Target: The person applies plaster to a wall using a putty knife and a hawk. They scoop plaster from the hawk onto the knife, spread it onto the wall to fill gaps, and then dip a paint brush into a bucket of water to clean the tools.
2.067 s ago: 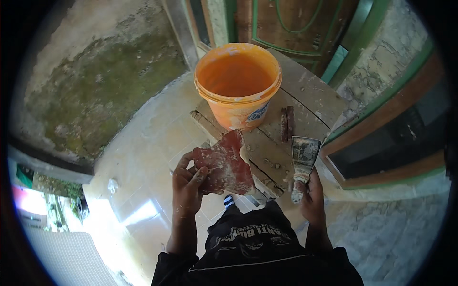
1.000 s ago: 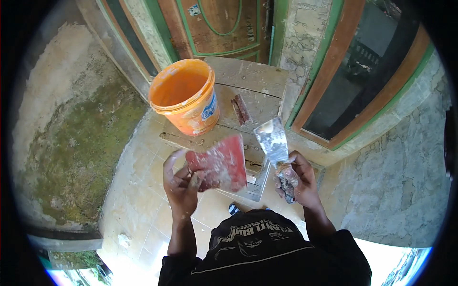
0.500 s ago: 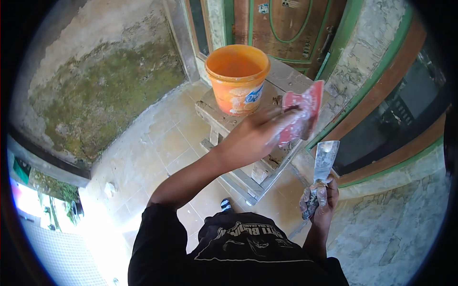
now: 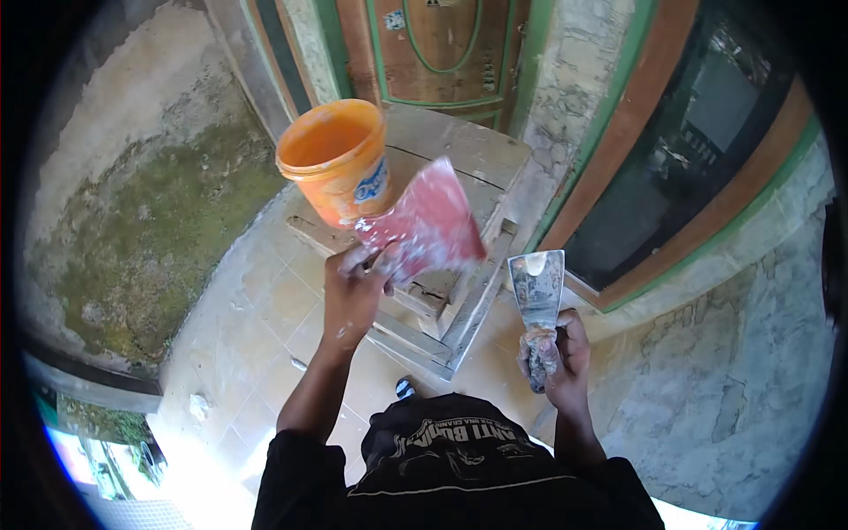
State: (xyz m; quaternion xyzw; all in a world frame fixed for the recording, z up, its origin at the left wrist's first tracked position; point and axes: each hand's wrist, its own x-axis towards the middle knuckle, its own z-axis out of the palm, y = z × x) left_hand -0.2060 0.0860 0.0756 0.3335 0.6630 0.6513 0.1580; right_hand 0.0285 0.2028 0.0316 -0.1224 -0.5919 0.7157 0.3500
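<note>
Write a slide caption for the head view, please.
Red sheet in left grip, putty knife in right grip; orange bucket on wooden bench.

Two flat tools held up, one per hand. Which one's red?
The broad red scraper in the left hand, smeared with pale residue. The other, the putty knife in the right hand, has a narrower greyish blade.

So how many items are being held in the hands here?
2: a red sheet in the left hand, and a metal-bladed scraper in the right hand.
</note>
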